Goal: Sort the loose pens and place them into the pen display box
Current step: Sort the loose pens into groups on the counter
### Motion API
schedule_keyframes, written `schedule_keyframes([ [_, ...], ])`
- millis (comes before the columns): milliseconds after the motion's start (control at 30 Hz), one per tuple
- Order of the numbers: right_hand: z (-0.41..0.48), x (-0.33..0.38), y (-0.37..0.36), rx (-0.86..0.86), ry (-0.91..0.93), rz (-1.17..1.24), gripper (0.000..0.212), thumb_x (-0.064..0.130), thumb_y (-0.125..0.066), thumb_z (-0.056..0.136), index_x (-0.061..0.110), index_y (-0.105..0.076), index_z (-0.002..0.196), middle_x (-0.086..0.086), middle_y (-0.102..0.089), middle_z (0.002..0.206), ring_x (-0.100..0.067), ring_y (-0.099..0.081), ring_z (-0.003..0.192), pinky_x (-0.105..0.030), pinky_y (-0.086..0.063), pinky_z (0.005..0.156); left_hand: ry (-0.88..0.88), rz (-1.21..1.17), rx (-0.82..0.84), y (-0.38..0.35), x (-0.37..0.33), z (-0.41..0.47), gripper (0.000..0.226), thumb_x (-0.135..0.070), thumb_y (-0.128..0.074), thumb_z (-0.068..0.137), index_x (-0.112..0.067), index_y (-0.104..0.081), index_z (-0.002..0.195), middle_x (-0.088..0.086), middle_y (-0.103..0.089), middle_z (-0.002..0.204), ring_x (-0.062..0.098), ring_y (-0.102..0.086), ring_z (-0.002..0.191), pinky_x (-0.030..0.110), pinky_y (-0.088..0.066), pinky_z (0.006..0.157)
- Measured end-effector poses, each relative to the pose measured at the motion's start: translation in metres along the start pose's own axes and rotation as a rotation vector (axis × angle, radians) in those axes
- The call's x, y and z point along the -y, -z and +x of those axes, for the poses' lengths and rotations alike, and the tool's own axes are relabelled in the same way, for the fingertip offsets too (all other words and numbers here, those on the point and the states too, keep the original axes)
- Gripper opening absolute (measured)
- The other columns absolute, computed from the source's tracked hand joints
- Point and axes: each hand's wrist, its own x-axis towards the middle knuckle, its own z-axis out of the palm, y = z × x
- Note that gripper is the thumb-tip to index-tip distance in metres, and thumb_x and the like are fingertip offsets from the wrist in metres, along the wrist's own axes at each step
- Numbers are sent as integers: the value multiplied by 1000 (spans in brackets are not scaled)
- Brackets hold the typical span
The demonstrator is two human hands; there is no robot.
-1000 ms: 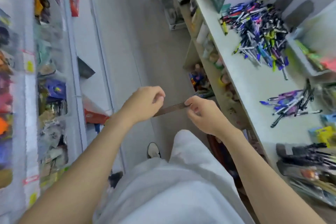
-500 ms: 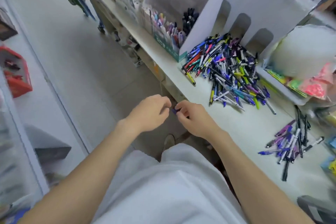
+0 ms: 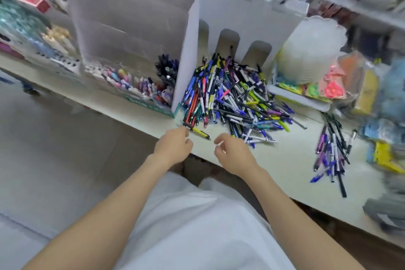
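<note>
Now holding left hand (image 3: 173,147) and right hand (image 3: 234,153) apart, loosely curled, empty, no longer pinching together. Hovering just short of yellow pen (image 3: 200,132) on counter (image 3: 285,160); facing pen pile (image 3: 230,98) beyond.

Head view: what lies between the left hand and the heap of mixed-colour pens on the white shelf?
A yellow-and-black pen on the white shelf, just off the left hand, short of the heap of mixed-colour pens; head view.

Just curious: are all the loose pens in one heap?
No: a big pile sits against the display box, a smaller bunch lies apart.
</note>
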Motion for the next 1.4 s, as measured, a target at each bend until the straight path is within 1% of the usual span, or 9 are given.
schedule_keyframes([
  [167,23,-12,-14,-135,-283,-28,25,24,-55,99,17,-68,119,-6,-75,105,-31,-69,94,-39,-56,79,-163,197,39,-7,-7,50,26,-10,-54,101,-17,-64,124,9,-62,119,35,-64,103,45,-57,83],
  [333,22,-32,-23,-296,-442,-15,21,16,-56,98,12,-67,115,-10,-71,106,-35,-66,97,-38,-50,72,-338,524,25,-29,-19,73,46,7,-61,93,-13,-56,134,11,-53,126,32,-67,100,41,-45,66],
  [533,12,-57,-30,-430,-456,-25,17,18,-63,100,12,-58,115,-13,-56,118,-38,-61,92,-46,-54,71,-383,681,-80,-45,-26,82,32,-5,-63,99,-13,-63,130,8,-63,124,28,-62,112,38,-52,84],
  [633,13,-74,-27,-392,-431,29,16,15,-60,102,13,-55,118,-13,-59,117,-39,-63,91,-44,-52,68,-327,535,-102,-56,-44,80,19,-19,-59,103,-16,-68,119,7,-71,113,29,-62,107,41,-51,85],
  [800,11,-100,-13,-356,-556,226,30,7,-57,96,15,-50,124,-11,-63,97,-35,-58,81,-36,-41,66,-71,-15,56,-80,-90,77,15,-23,-62,100,-9,-68,101,12,-71,97,34,-67,94,44,-59,82],
  [1033,1,-145,-1,-457,-584,354,31,10,-59,97,17,-54,127,-9,-68,102,-33,-64,88,-36,-46,67,155,-272,75,-113,-135,90,19,-25,-67,94,-9,-58,96,15,-69,91,38,-68,94,45,-58,77],
  [1133,4,-156,3,-400,-440,375,35,10,-62,96,14,-61,131,-8,-72,113,-32,-67,103,-40,-54,83,256,-381,51,-122,-148,87,30,-20,-68,93,-4,-55,115,14,-67,99,37,-66,96,35,-48,65],
  [1300,5,-165,15,-220,-140,176,26,14,-58,92,15,-69,115,-10,-74,110,-35,-66,104,-46,-56,86,370,-448,-49,-135,-166,81,58,-8,-65,93,1,-40,144,23,-49,142,44,-58,121,42,-52,94],
  [1400,-1,-187,24,-266,-157,122,31,19,-60,95,15,-68,124,-10,-70,117,-33,-63,109,-45,-53,92,419,-410,-21,-138,-179,76,76,-8,-65,96,1,-21,158,22,-27,153,46,-53,125,46,-50,104],
])
